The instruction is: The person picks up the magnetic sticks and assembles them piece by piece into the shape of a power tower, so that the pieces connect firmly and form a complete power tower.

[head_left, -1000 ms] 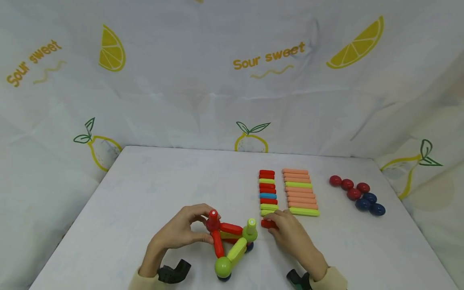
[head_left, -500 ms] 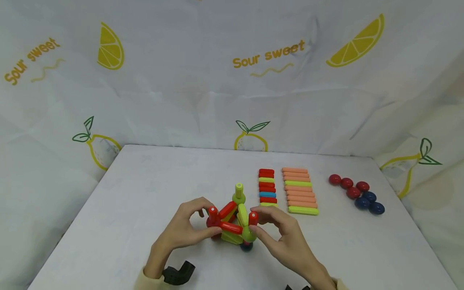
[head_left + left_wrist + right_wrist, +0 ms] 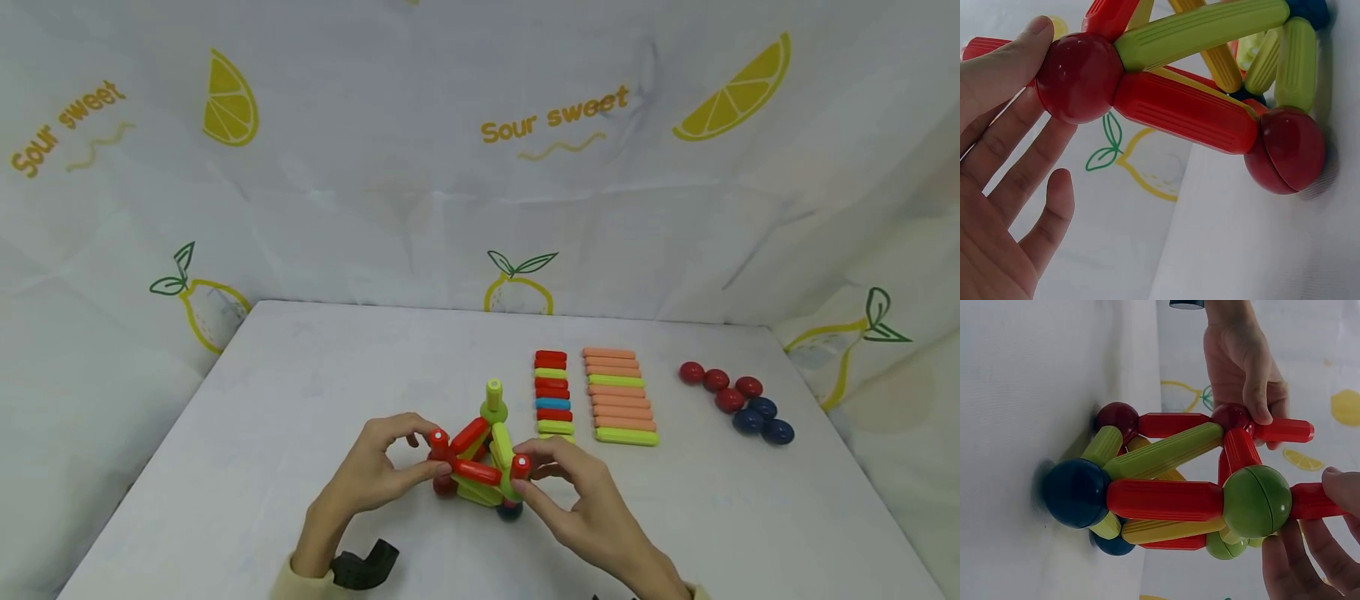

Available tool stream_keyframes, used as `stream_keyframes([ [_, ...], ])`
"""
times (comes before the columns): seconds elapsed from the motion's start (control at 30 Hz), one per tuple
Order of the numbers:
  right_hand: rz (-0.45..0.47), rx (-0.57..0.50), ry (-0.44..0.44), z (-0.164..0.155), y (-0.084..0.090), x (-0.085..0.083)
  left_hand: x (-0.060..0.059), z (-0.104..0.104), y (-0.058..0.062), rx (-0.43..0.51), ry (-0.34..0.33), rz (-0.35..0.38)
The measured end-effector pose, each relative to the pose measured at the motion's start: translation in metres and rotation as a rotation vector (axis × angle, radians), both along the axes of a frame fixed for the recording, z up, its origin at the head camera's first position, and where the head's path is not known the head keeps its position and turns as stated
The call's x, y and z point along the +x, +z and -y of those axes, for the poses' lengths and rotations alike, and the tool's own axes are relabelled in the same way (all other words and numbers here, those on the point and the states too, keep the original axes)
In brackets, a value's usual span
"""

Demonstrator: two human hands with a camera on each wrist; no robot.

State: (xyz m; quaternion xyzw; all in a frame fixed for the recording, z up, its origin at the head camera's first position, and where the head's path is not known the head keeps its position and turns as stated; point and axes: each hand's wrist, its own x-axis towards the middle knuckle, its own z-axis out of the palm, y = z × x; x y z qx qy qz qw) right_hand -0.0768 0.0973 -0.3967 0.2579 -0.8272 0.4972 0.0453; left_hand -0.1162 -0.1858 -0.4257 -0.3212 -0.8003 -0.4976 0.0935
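A toy frame of red, green and yellow rods joined by balls (image 3: 476, 467) stands on the white table (image 3: 315, 392) in front of me. My left hand (image 3: 423, 454) pinches its upper left red ball (image 3: 1079, 78), thumb on top, beside a short red rod (image 3: 1282, 430) sticking out of that ball. My right hand (image 3: 536, 475) pinches another short red rod (image 3: 1313, 501) whose end meets the green ball (image 3: 1257, 500) at the frame's near right corner. A dark blue ball (image 3: 1075, 492) and a red ball (image 3: 1117, 419) rest on the table as feet.
Right of the frame lie a row of short red, green and blue rods (image 3: 552, 396), a row of long orange and green rods (image 3: 618, 398), and several loose red and blue balls (image 3: 735, 400). A lemon-print cloth backs the table. A black wrist mount (image 3: 363, 562) shows near the front edge.
The right hand took a short red rod from the near end of the row and brought it to the green ball. The left hand tipped the frame up and turned it.
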Motion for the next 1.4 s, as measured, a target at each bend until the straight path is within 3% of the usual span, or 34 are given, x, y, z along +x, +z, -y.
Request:
stream_keyframes([
  [0.13,0.002,0.027,-0.003,-0.006,0.001,-0.002,0.000,0.001,0.000,0.007,-0.002,0.003],
  [0.23,-0.045,0.057,-0.072,-0.020,0.003,-0.006,0.000,0.002,-0.001,0.012,-0.006,0.004],
  [0.43,-0.208,0.181,-0.407,-0.087,-0.004,-0.042,0.000,0.001,-0.002,0.005,-0.004,0.016],
  [0.57,-0.221,0.356,-0.616,-0.152,-0.023,-0.070,0.001,0.001,-0.002,0.001,0.000,0.033],
  [0.67,-0.137,0.460,-0.685,-0.193,-0.035,-0.079,0.001,0.001,-0.001,-0.001,-0.001,0.051],
  [0.8,0.022,0.564,-0.678,-0.224,-0.043,-0.082,0.001,0.000,-0.001,0.001,-0.006,0.054],
  [1.0,0.218,0.702,-0.650,-0.233,-0.043,-0.086,0.001,0.000,-0.001,0.006,-0.009,0.039],
  [1.13,0.252,0.706,-0.685,-0.229,-0.041,-0.082,0.000,-0.001,-0.001,0.006,-0.010,0.042],
  [1.23,0.151,0.660,-0.714,-0.217,-0.033,-0.076,0.000,-0.001,-0.001,0.007,-0.011,0.044],
  [1.4,-0.194,0.439,-0.648,-0.166,0.006,-0.073,-0.001,0.000,-0.002,0.011,-0.010,0.045],
])
